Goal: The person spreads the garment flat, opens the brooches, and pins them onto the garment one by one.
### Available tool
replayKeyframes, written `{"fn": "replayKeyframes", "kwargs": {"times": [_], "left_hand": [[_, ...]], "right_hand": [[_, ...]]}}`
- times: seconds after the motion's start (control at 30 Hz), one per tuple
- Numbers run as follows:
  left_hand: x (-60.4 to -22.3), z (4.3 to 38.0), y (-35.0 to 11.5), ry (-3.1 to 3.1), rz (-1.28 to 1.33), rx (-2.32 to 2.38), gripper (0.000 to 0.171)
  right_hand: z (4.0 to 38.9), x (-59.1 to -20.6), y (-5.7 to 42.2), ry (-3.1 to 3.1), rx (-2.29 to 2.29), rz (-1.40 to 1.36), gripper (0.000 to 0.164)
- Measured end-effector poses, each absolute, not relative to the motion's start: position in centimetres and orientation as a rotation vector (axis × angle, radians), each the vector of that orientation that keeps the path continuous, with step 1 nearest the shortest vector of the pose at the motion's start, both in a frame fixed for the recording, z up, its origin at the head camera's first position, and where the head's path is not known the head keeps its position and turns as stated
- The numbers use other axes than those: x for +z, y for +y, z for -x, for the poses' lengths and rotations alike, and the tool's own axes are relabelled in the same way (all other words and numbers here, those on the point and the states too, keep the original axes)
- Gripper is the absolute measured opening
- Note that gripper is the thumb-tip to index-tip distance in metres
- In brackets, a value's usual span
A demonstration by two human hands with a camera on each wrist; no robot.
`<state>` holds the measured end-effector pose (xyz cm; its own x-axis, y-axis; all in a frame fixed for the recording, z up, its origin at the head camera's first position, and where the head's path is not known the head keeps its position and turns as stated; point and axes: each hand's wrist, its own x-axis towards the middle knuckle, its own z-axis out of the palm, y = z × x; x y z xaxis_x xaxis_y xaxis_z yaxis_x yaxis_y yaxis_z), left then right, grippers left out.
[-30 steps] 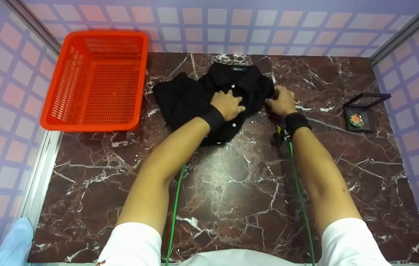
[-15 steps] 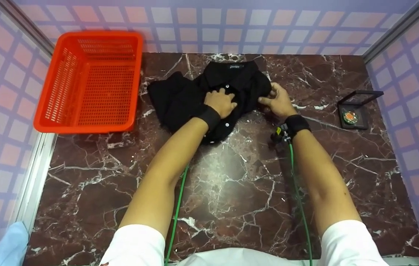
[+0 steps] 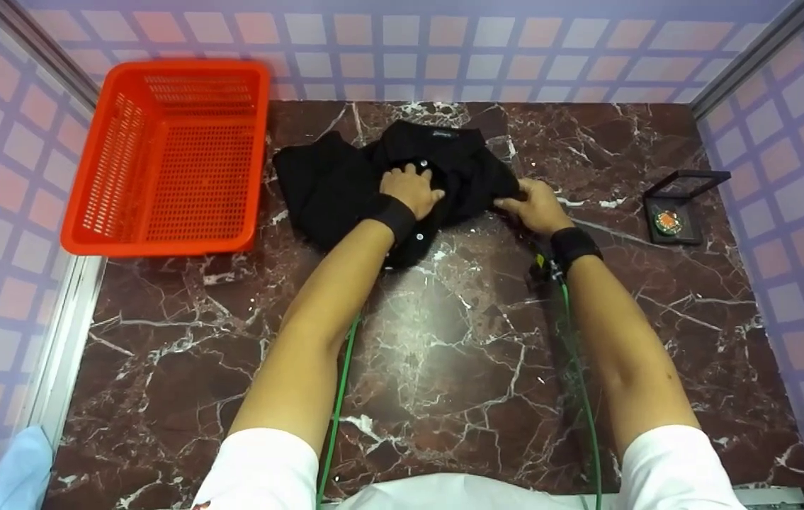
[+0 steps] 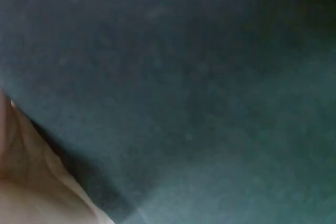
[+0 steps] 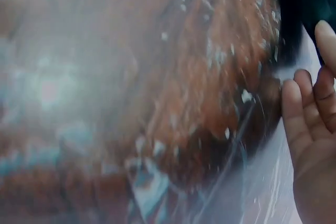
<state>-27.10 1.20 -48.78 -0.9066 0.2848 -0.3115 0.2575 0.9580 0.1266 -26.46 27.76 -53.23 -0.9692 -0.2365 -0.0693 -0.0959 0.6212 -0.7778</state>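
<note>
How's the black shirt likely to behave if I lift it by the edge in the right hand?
Likely floppy: the black shirt lies in soft folds, so it would probably sag below the right hand, which pinches one edge. It may pull taut toward the left hand, which rests on its middle.

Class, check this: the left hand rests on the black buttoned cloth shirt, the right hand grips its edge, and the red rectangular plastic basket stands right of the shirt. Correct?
One mistake: the head view shows the basket left of the shirt, not right. The rest holds: the left hand rests on the shirt, and the right hand grips its edge.
</note>
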Motion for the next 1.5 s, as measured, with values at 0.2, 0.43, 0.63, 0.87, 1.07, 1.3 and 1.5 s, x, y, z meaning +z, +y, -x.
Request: {"fn": "replayKeyframes", "kwargs": {"times": [0.2,0.43,0.63,0.87,1.07,1.3,1.5], "left_hand": [[-49.0,27.6,0.0,2.756,-0.313,0.118,0.068],[-49.3,28.0,0.1,2.731,-0.329,0.132,0.066],[-49.3,28.1,0.4,2.735,-0.324,0.123,0.06],[-48.9,27.7,0.7,2.769,-0.354,0.13,0.054],[-48.9,27.8,0.9,2.79,-0.362,0.136,0.051],[-49.1,28.0,1.2,2.797,-0.399,0.101,0.049],[-48.9,28.0,1.3,2.802,-0.386,0.094,0.048]], "right_hand": [[25.3,-52.9,28.7,2.152,-1.764,0.124,0.025],[24.6,-53.2,27.9,1.591,-2.287,0.123,0.033],[24.5,-52.9,26.5,1.395,-2.4,0.128,0.05],[24.8,-53.4,25.7,1.75,-2.287,0.055,0.049],[24.7,-53.5,25.8,2.067,-2.046,0.007,0.019],[24.4,-53.1,26.4,2.033,-2.064,0.035,0.013],[23.8,-52.1,27.3,2.116,-1.965,0.011,0.007]]}}
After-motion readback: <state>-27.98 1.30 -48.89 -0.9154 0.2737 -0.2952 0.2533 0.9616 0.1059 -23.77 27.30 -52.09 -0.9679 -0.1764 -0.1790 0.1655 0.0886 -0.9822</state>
